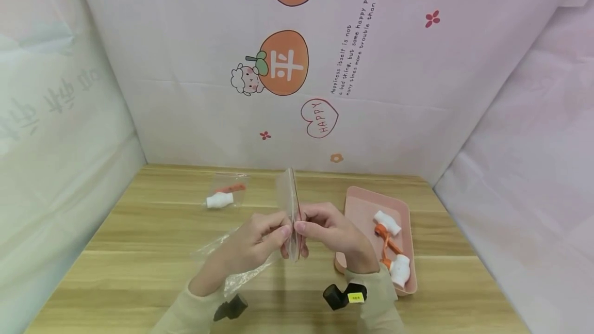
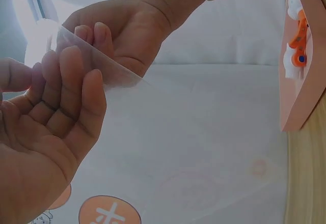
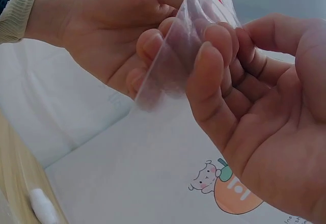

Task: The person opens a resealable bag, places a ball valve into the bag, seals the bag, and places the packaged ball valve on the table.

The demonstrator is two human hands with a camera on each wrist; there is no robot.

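Observation:
A clear zip bag [image 1: 289, 189] with a red line along its edge stands upright between both hands in the head view. From the left, my left hand [image 1: 255, 241] pinches one side of it between thumb and fingers. My right hand [image 1: 331, 228] pinches the opposite side, the two thumbs almost meeting. Seen from the right wrist, the bag [image 3: 170, 63] hangs in front of the left hand's fingers, and no contents show in it. Another clear plastic bag [image 1: 246, 278] lies on the table, partly hidden under my left forearm.
At the back left lies a small clear bag [image 1: 237, 197] with a white piece [image 1: 219, 200] and an orange strip [image 1: 230, 188]. On the right, a pink tray [image 1: 357, 200] holds white pieces [image 1: 400, 270] and orange jointed parts [image 1: 386, 244]. Printed cloth walls surround the wooden table [image 1: 153, 241].

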